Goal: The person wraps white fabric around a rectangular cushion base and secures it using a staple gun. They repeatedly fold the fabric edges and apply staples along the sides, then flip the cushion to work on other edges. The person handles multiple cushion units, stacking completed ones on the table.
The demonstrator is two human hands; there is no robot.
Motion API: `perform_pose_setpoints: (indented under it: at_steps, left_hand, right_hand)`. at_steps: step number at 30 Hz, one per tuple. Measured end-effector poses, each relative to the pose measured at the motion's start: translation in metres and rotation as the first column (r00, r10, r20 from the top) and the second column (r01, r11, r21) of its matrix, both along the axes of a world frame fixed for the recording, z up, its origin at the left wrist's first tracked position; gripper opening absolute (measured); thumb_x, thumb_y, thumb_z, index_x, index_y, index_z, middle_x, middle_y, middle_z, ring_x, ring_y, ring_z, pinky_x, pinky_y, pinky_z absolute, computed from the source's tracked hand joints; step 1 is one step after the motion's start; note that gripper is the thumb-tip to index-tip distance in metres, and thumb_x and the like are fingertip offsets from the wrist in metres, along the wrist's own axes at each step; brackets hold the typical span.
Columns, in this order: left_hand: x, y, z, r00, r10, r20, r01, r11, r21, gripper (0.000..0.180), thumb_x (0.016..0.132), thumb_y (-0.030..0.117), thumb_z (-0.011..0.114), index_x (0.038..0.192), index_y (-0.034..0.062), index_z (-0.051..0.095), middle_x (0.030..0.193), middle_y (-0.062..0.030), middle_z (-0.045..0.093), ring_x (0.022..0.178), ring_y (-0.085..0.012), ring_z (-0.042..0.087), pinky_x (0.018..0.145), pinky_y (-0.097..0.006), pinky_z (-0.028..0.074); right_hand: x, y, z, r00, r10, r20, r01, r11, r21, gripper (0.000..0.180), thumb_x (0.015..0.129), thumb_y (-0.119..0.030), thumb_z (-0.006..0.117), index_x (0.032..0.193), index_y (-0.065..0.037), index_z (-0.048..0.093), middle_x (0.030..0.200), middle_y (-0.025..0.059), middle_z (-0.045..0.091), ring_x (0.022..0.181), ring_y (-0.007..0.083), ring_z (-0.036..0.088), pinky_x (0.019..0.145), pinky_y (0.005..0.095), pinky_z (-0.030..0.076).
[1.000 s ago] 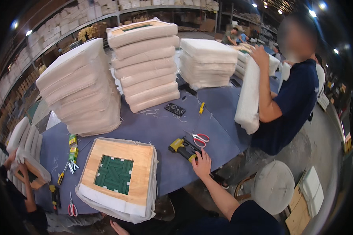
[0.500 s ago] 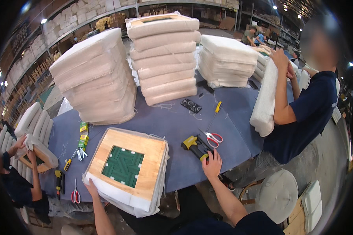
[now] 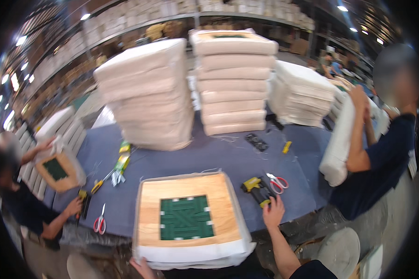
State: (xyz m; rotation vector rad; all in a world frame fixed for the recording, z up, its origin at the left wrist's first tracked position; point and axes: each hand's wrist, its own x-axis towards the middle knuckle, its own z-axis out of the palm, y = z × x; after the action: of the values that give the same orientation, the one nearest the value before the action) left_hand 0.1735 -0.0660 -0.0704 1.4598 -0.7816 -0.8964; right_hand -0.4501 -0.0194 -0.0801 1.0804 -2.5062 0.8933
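A square seat cushion [image 3: 151, 223] lies wooden side up at the table's near edge. White fabric is wrapped round its sides, and green webbing [image 3: 186, 217] fills the opening in its wood. My left hand [image 3: 143, 269] grips its near left corner; the fingers are partly hidden and cut off by the picture's lower edge. To the right, a yellow and black staple gun [image 3: 255, 187] rests on the table. My right hand [image 3: 273, 213] touches its near end, fingers stretched out and not wrapped round it. Red-handled scissors [image 3: 278, 183] lie just beyond the gun.
Tall stacks of white cushions [image 3: 156, 102] stand along the table's far side. A black tray [image 3: 256, 142] and a yellow-handled tool [image 3: 287, 147] lie before them. Co-workers handle cushions at left and right. Second scissors [image 3: 100, 222] and small green boxes [image 3: 122, 162] lie left.
The whole view has swung left, shifting everything rightward in the picture. My right hand remains at the staple gun. The co-worker at left has lowered one hand to a tool on the table.
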Motion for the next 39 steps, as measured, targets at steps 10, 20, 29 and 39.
perform_pose_setpoints:
  at_steps: [10,20,29,39]
  left_hand:
    - [-0.006,0.093,0.083,0.983,-0.164,-0.082,0.175,0.972,0.155,0.026,0.111,0.018,0.060,0.131,0.0016,0.061,0.112,-0.0059,0.068,0.101,-0.0126,0.064,0.083,-0.030,0.053]
    - [0.020,0.084,0.073,0.869,-0.408,0.281,0.302,0.886,0.351,0.034,0.112,0.033,0.066,0.109,-0.0005,0.071,0.090,-0.0060,0.069,0.071,-0.0126,0.063,0.059,-0.027,0.047]
    - [0.000,0.084,0.080,0.989,-0.141,-0.049,0.150,0.945,0.291,0.040,0.111,0.035,0.069,0.128,-0.0012,0.068,0.101,-0.0073,0.072,0.085,-0.0156,0.065,0.067,-0.032,0.049]
    - [-0.013,0.071,0.066,0.884,-0.013,-0.468,0.181,0.931,0.316,0.038,0.109,0.035,0.067,0.129,0.0024,0.070,0.119,-0.0128,0.075,0.101,-0.0260,0.068,0.088,-0.046,0.057]
  right_hand:
    - [0.096,0.058,0.059,0.782,0.543,0.307,-0.541,0.835,-0.098,0.042,0.101,-0.013,0.065,0.141,0.000,0.061,0.142,0.0221,0.061,0.137,0.0435,0.054,0.119,0.0514,0.040]
    - [0.132,0.146,0.066,0.041,0.142,0.989,0.052,0.988,-0.144,0.034,0.110,-0.033,0.070,0.129,-0.005,0.067,0.111,0.0046,0.073,0.094,0.0141,0.072,0.080,0.0315,0.062]
    - [0.126,0.150,0.079,-0.350,0.166,0.922,0.282,0.957,-0.065,0.025,0.109,-0.025,0.068,0.127,-0.009,0.067,0.118,0.0079,0.072,0.111,0.0258,0.070,0.100,0.0496,0.059]
    - [0.134,0.086,0.081,-0.396,0.129,0.909,0.397,0.917,0.043,0.041,0.102,-0.036,0.066,0.130,-0.004,0.067,0.128,0.0123,0.072,0.115,0.0303,0.072,0.092,0.0535,0.060]
